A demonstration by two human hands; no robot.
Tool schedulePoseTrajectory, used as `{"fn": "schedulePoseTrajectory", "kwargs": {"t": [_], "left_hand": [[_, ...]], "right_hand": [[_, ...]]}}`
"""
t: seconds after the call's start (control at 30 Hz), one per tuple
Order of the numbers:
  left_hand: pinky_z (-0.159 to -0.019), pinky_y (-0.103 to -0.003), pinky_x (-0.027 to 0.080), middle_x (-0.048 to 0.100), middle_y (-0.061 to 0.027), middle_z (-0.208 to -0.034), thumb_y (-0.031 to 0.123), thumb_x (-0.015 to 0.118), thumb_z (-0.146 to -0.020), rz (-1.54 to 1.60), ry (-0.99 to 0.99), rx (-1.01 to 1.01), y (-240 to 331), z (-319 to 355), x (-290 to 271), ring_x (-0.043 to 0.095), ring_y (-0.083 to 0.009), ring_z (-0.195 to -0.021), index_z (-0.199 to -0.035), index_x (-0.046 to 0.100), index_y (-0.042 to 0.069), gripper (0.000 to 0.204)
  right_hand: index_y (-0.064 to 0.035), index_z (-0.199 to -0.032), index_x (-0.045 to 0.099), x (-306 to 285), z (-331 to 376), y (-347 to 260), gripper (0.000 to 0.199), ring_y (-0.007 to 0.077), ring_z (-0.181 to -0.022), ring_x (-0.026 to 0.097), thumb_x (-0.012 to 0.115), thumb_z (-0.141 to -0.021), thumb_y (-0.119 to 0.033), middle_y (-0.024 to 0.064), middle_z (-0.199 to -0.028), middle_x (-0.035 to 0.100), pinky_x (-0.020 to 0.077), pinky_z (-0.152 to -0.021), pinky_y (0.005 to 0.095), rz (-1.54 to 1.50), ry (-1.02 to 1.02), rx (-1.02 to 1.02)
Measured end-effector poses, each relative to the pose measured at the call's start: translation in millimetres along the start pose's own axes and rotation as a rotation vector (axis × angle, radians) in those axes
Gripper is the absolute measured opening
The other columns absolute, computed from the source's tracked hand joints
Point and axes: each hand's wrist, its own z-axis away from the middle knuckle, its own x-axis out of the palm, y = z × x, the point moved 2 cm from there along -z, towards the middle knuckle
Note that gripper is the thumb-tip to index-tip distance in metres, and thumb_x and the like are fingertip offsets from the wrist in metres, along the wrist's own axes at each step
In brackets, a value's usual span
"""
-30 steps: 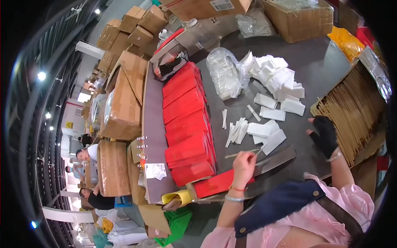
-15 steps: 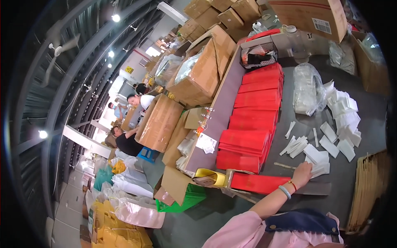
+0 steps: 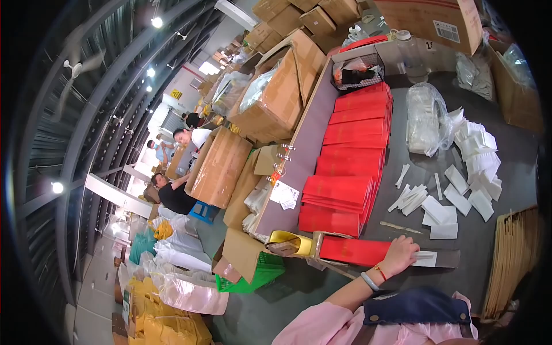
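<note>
The left hand (image 3: pixel 401 253) is resting flat, fingers together, on a white slip (image 3: pixel 424 259) lying just beside a red box (image 3: pixel 353 251) at the near edge of the grey table (image 3: pixel 506 167), while the right hand is staying out of view and, farther off, stacked red boxes (image 3: pixel 352 155) and scattered white cards (image 3: pixel 460 190) are lying.

Packing warehouse; stacked cardboard boxes (image 3: pixel 276 98)

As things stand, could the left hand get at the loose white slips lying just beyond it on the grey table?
Probably yes: the left hand rests on the red box, and the white slips lie just beyond on bare table, nothing between.
</note>
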Motion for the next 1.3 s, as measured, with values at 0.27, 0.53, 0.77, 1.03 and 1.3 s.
{"fn": "schedulePoseTrajectory", "kwargs": {"t": [0.27,0.53,0.77,1.03,1.3], "left_hand": [[-0.080,-0.041,0.043,0.053,-0.0064,-0.099,0.018,0.081,-0.062,0.011,0.122,-0.028,10,6,-4,0.051,-0.0282,-0.100,-0.100,0.061,0.012,0.043],[-0.088,-0.043,0.045,0.058,-0.0127,-0.107,0.024,0.083,-0.062,0.014,0.221,-0.048,-5,31,-44,0.054,-0.0327,-0.102,-0.109,0.063,0.007,0.054],[-0.107,-0.055,0.029,0.050,-0.0100,-0.130,0.031,0.085,-0.061,-0.057,0.040,-0.030,-31,45,-28,0.043,-0.0311,-0.123,-0.128,0.054,0.010,0.077],[-0.102,-0.050,0.034,0.054,-0.0102,-0.123,0.027,0.083,-0.060,-0.050,0.073,0.012,-25,44,-32,0.046,-0.0313,-0.117,-0.124,0.055,0.006,0.073],[-0.099,-0.046,0.037,0.050,-0.0135,-0.122,0.024,0.083,-0.059,-0.033,0.144,0.064,-7,25,0,0.045,-0.0337,-0.115,-0.127,0.051,0.003,0.078]], "right_hand": [[-0.0016,-0.103,0.067,16,23,-10,0.029,0.0222,-0.081,0.060,0.058,-0.088,-0.024,0.0091,-0.086,0.063,0.0474,-0.071,0.0384,-0.249,-0.047,0.165],[-0.0010,-0.099,0.069,-73,172,-50,0.031,0.0202,-0.074,0.061,0.056,-0.090,-0.027,0.0081,-0.078,0.063,0.0482,-0.065,0.0380,-0.331,0.203,0.505],[-0.0188,-0.101,0.072,-24,160,-57,0.024,0.0316,-0.065,0.058,0.070,-0.078,-0.022,0.0116,-0.070,0.056,0.0459,-0.059,0.0427,0.876,-0.386,0.054],[-0.0201,-0.097,0.071,11,144,-51,0.016,0.0322,-0.071,0.061,0.066,-0.083,-0.027,0.0129,-0.070,0.058,0.0467,-0.061,0.0456,0.938,-0.517,-0.073],[-0.0038,-0.079,0.060,8,174,33,0.011,0.0324,-0.075,0.060,0.068,-0.072,-0.001,0.0140,-0.078,0.057,0.0487,-0.067,0.0375,0.339,-0.113,0.354]]}}
